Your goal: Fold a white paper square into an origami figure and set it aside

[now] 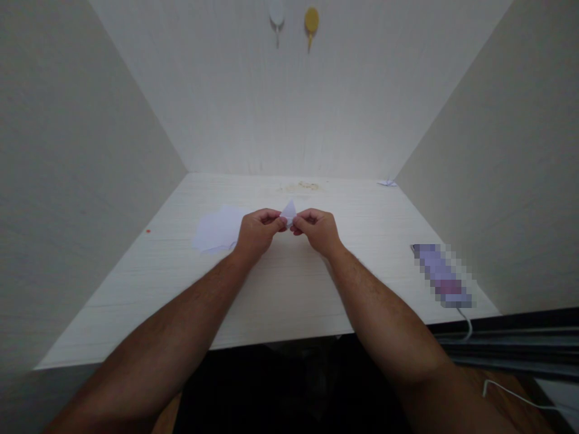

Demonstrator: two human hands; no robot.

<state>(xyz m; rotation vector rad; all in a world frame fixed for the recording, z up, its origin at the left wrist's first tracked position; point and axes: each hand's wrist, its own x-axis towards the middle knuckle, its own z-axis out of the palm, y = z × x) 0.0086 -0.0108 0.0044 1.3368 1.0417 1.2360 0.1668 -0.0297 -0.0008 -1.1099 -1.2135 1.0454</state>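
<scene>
A small piece of folded white paper (288, 210) with a pointed top is pinched between both hands above the middle of the table. My left hand (261, 232) closes thumb and fingers on its left edge. My right hand (318, 230) grips the right edge the same way, and the fingertips of the two hands nearly meet. The paper's lower part is partly hidden by the thumbs. Just left of my left hand lie several loose white paper sheets (217, 229), partly covered by that hand.
A blurred-out flat device (441, 274) with a white cable (468, 328) lies at the right on the white table (289, 301). A small folded paper (387, 182) rests in the back right corner. Walls enclose three sides; a white hook (277, 13) and a yellow hook (312, 21) hang behind.
</scene>
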